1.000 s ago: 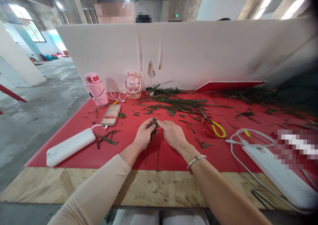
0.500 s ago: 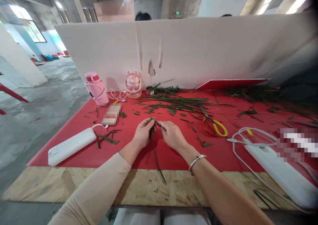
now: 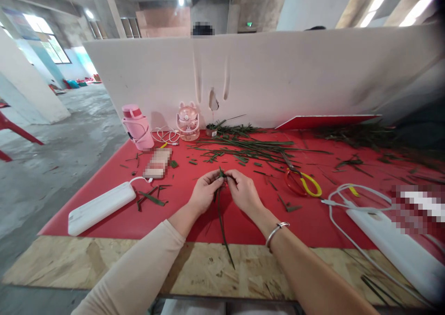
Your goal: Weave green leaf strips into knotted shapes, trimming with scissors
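Between both hands, over the red table covering (image 3: 187, 203), is a dark green leaf strip (image 3: 221, 222) whose long end hangs down toward the wooden edge. My left hand (image 3: 205, 189) is closed on it, thumb and fingers pinching a small folded or knotted part. From the other side my right hand (image 3: 243, 189), with a silver bangle at the wrist, pinches the same piece close to the left fingertips. The fingers partly hide the folded part, so its exact shape is unclear. Scissors (image 3: 304, 180) with red and yellow handles lie to the right.
Long green leaf strips (image 3: 250, 144) and cut bits lie behind the hands. A pink bottle (image 3: 138, 127), a clear pink jug (image 3: 188, 122) and a small round tin (image 3: 210, 130) stand before the white partition (image 3: 278, 78). White power banks (image 3: 102, 208) with cables lie on both sides.
The view has tilted up slightly, so everything sits a little lower. My fingers have shifted on the leaf strip, and a small green tip now sticks up between them.
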A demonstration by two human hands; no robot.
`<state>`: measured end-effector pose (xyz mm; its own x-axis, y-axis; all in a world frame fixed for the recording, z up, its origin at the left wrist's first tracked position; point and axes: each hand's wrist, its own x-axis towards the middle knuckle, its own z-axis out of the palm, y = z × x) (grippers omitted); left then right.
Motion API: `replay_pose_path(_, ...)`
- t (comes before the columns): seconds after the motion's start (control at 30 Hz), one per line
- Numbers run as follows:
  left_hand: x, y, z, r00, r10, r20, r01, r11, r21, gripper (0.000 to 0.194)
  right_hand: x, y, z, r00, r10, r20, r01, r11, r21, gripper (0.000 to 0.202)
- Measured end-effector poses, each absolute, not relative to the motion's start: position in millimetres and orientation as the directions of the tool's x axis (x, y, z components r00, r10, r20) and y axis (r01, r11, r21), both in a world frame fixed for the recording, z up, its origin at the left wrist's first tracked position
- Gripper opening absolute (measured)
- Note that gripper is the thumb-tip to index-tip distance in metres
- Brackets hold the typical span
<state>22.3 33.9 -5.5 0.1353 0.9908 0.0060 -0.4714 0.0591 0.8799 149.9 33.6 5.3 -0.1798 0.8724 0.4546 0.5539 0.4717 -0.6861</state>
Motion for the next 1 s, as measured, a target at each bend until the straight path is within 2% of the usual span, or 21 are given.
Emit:
replay_pose_path(0.2,24,35,-9,0.006,0.999,0.051,-0.325,-0.046,0.945,0.022,145,30,8,-0.175,0.835,0.521,0.617,0.506,-0.603,0.020)
replay_pose_path(0.43,30,32,-8,0.015,0.998,-0.054,-0.582,0.052,0.812,0.027,140,27,10,-0.147,0.828,0.542,0.615,0.506,-0.605,0.020)
replay_pose_path(0.67,25,32,-2,0.073,0.991,-0.112,-0.654,0.132,0.745,0.028,147,30,9,-0.151,0.852,0.502,0.634,0.473,-0.612,0.022)
replay_pose_path(0.83,22,34,-8,0.098,0.991,-0.088,-0.575,0.128,0.808,0.030,152,31,13,-0.239,0.832,0.502,0.607,0.531,-0.592,0.018)
replay_pose_path(1.0,23,36,-15,0.069,0.997,-0.045,-0.509,0.074,0.858,0.029,148,28,13,-0.221,0.871,0.438,0.629,0.471,-0.619,0.021)
